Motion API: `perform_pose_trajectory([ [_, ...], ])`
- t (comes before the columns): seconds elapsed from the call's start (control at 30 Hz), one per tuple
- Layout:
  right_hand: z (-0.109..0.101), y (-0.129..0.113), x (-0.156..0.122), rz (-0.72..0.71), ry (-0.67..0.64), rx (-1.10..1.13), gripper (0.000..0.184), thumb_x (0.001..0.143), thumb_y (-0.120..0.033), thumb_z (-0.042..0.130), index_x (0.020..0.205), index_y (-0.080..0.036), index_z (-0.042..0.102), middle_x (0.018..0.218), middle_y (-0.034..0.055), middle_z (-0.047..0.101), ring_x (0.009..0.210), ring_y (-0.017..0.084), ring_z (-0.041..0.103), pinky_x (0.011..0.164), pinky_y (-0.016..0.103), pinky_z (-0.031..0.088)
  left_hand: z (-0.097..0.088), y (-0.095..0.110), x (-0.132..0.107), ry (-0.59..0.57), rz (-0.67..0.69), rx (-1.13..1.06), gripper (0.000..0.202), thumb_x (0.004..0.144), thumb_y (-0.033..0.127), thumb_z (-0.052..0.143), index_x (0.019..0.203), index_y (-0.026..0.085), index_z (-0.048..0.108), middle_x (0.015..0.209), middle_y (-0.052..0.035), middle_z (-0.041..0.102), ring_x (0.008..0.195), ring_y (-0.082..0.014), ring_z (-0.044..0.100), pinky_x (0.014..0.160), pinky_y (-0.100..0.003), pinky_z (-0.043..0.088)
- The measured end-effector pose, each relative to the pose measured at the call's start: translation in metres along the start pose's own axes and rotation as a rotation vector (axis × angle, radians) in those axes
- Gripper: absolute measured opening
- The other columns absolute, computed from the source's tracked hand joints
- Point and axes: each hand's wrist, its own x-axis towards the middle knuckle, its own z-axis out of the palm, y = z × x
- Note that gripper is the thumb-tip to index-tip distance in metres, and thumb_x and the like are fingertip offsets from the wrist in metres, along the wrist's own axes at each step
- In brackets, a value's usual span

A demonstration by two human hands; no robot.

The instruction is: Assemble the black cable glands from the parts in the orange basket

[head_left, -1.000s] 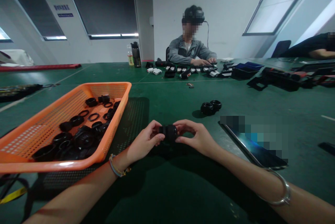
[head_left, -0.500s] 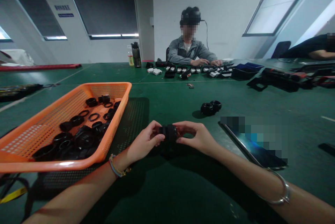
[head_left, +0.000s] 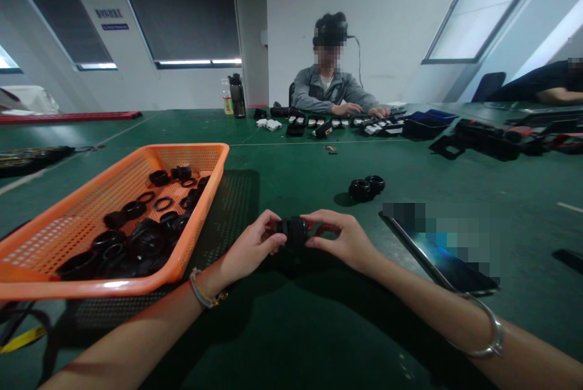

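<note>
Between my two hands is a black, ribbed pipe fitting (head_left: 295,232), held on its side just above the green table. My left hand (head_left: 249,246) pinches its left end between thumb and fingers. On the other end, the fingertips and thumb of my right hand (head_left: 345,239) grip the wider ribbed ring. Parts of the fitting are hidden by my fingers. Left of my hands stands an orange plastic basket (head_left: 223,162) holding black rings (head_left: 164,203) and other black fittings (head_left: 148,238). Two more black fittings (head_left: 362,189) sit together beyond my right hand.
A phone or tablet (head_left: 441,256) with its screen lit lies beside my right forearm. Across the table (head_left: 291,156) a person (head_left: 325,89) sits behind a row of small black and white parts. A dark bottle (head_left: 237,95) and dark trays (head_left: 428,123) stand farther back.
Both hands keep their grip on the fitting in nearly the same place. My right fingers have shifted very slightly on the ring.
</note>
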Motion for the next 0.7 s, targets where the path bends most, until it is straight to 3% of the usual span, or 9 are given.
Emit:
perform_pose_trajectory([
  [0.57, 0.0019, 0.0011, -0.0001, 0.007, 0.009, -0.015, 0.025, 0.065, -0.023, 0.069, 0.089, -0.015, 0.066, 0.083, 0.0052, 0.065, 0.075, 0.017, 0.061, 0.072, 0.033, 0.051, 0.0005, 0.0011, -0.0004, 0.017, -0.001, 0.006, 0.018, 0.076, 0.031, 0.049, 0.085, 0.017, 0.040, 0.062, 0.0060, 0.045, 0.054, -0.0084, 0.044, 0.052, -0.021, 0.035],
  [0.7, 0.0029, -0.0010, -0.0005, 0.047, -0.004, 0.011, 0.032, 0.064, -0.021, 0.069, 0.096, -0.018, 0.063, 0.085, 0.0040, 0.066, 0.076, 0.016, 0.062, 0.075, 0.033, 0.052, 0.0004, 0.0020, -0.0015, 0.024, -0.007, 0.009, 0.017, 0.077, 0.030, 0.049, 0.085, 0.018, 0.040, 0.062, 0.0060, 0.045, 0.054, -0.0085, 0.044, 0.052, -0.021, 0.036],
])
